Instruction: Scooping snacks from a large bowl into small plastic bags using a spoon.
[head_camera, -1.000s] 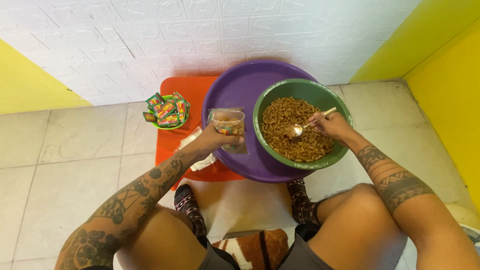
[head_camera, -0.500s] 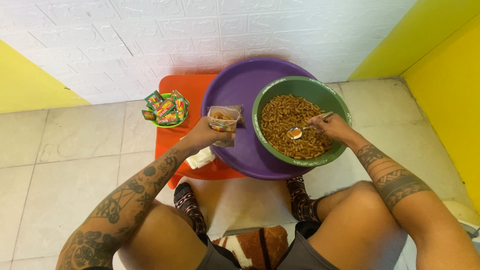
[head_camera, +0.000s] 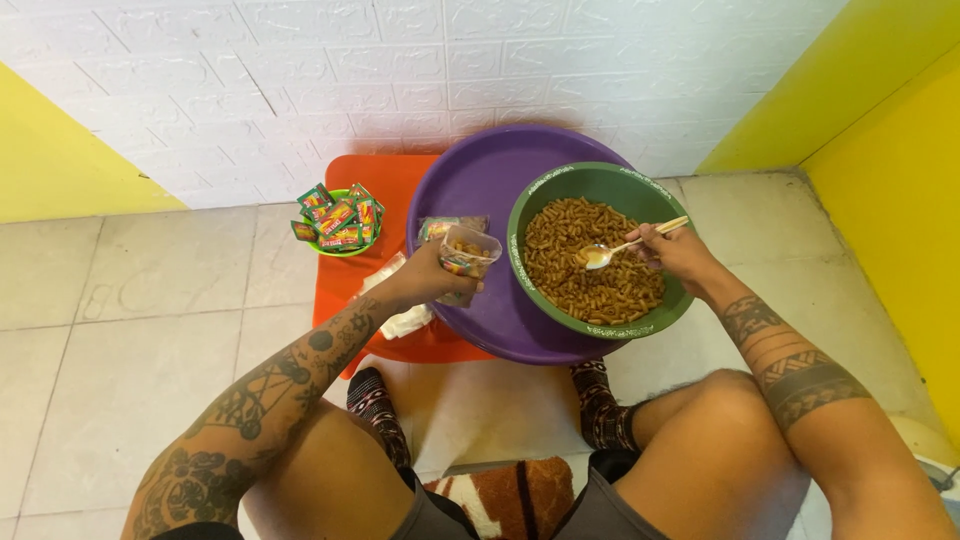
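Lifted spoon nears bag; purple rim open.

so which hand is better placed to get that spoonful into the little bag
The right hand. It already holds the loaded spoon over the green bowl, near the bag. The left hand is occupied holding the open clear bag upright, mouth toward the spoon.

Both forearms reach forward (tattooed, bent at the elbow); the left hand is curled closed, the right hand pinched shut, palm down.
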